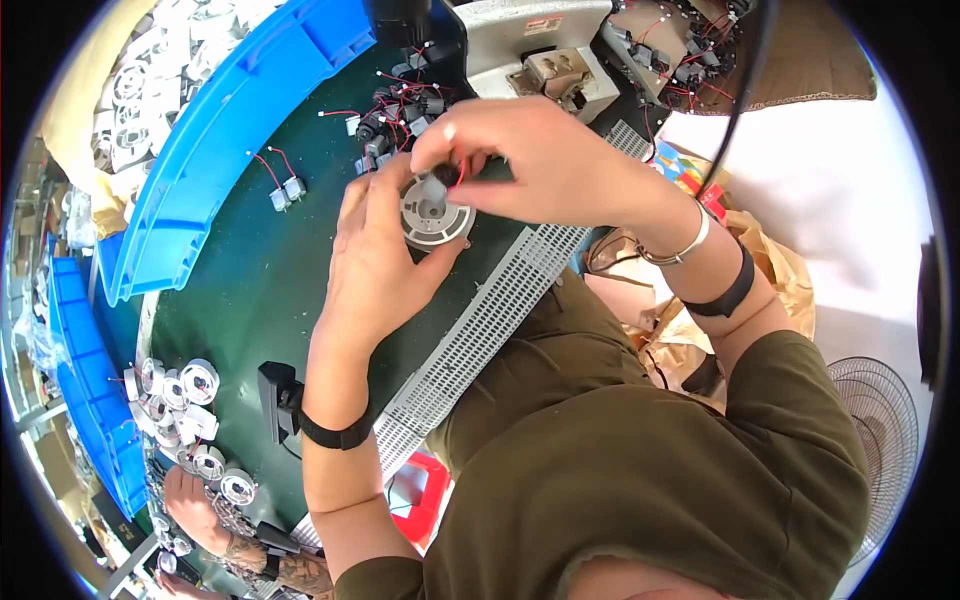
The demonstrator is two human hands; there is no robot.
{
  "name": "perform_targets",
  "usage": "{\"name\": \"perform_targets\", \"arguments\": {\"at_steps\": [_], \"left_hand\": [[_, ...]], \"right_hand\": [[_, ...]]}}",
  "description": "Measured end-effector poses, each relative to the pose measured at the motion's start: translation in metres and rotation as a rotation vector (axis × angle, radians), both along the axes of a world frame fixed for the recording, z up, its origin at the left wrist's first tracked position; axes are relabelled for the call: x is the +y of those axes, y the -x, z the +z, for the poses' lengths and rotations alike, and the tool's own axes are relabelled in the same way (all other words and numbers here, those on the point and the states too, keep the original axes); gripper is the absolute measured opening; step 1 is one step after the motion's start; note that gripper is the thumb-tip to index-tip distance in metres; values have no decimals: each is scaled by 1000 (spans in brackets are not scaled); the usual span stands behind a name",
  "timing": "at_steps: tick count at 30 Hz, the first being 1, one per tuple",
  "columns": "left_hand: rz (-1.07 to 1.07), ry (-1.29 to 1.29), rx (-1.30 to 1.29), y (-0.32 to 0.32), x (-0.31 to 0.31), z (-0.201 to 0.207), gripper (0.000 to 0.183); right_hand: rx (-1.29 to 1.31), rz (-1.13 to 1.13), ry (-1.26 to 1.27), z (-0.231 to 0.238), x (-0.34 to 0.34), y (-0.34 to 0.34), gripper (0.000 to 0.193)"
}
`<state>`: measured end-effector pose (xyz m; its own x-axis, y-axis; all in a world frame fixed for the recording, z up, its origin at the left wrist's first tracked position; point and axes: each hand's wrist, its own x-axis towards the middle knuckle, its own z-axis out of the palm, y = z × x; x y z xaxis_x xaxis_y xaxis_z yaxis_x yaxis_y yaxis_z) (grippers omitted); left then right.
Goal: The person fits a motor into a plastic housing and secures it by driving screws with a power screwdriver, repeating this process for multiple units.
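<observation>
Person at the green bench (250,270) holds a round pale housing (432,213) near upper centre of the frame, left hand (375,240) curled around its rim. Right hand (478,165) pinches a small dark part (446,176) at it; whether they touch, I cannot tell. Best, I think, is steady housing, straight part, red wire (461,171) kept unpinched.

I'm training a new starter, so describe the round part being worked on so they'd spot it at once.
Start at the green table and find where the left hand and right hand come together. Between them is the round part, pale grey with a ring-shaped rim. Unlike the white cups bunched at the picture's lower left, it is on its own, gripped by the left hand.
</observation>
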<state>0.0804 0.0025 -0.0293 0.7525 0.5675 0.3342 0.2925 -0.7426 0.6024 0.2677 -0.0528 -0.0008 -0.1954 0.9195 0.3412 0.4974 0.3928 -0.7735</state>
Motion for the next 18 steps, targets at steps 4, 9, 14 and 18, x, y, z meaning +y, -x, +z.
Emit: {"name": "perform_targets", "arguments": {"at_steps": [4,9,14,18], "left_hand": [[-25,99,-67,-2,4,-4,68],[33,50,-89,2,2,-12,71],[6,-6,-260,-2,2,-12,70],[71,60,-258,-2,-1,-27,70]], "right_hand": [[-192,152,-107,-8,8,4,20],[-355,201,-169,-3,14,6,22],[-103,-32,-42,12,-1,4,25],[-1,-164,112,-9,-6,18,26]]}}
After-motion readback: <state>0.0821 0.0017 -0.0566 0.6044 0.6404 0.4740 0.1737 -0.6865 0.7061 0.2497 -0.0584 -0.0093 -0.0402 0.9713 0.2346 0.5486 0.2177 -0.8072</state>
